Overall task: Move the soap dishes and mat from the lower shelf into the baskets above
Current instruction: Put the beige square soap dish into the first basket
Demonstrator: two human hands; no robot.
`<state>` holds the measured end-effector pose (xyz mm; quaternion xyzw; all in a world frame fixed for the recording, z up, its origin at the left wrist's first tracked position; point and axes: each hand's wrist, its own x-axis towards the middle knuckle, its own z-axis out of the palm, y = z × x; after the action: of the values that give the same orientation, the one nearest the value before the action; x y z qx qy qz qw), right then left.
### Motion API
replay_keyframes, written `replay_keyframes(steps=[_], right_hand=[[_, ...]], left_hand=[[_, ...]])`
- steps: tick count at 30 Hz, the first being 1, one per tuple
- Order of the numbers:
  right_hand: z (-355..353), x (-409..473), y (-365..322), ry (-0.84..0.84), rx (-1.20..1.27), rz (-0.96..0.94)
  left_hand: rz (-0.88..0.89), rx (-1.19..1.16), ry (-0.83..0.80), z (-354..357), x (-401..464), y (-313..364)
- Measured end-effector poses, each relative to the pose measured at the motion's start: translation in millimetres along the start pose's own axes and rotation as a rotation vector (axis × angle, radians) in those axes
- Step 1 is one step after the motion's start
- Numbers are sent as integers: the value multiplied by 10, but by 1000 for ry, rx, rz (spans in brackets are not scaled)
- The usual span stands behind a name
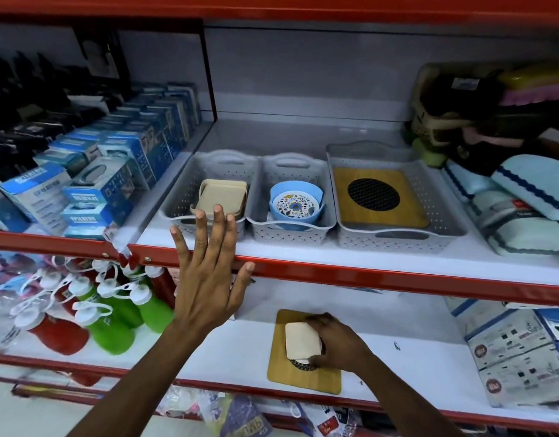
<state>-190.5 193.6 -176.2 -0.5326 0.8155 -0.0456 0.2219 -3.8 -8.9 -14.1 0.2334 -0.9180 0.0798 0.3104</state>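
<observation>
One cream soap dish (302,340) sits low in the frame's centre, on a wooden mat (304,378) lying on the lower shelf (240,345); the right hand (336,343) curls its fingers around the dish's right side, hiding that edge and most of the mat's dark centre. Above, three grey baskets hold goods: the left basket (177,203) cream dishes (221,197), the middle basket (330,222) a blue patterned dish (296,205), the right basket (442,197) another mat (379,197). Spread open and empty, the left hand (208,279) covers the left basket's front.
</observation>
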Motion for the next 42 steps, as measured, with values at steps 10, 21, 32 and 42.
replay_keyframes(steps=[10,21,32,42], right_hand=[[-771,-852,-708,642,309,-174],[-1869,-1047,-1441,842,458,-157],[-2220,-821,-1509,808,488,-127],[-2891,480,-1791,512,188,-49]], left_hand=[[-47,-51,-51,-39,-199,-140],[-88,-96,-88,-39,-251,-155],[-88,-117,-71,-67,-256,-148],[-84,-145,-59,-77,-274,-141]])
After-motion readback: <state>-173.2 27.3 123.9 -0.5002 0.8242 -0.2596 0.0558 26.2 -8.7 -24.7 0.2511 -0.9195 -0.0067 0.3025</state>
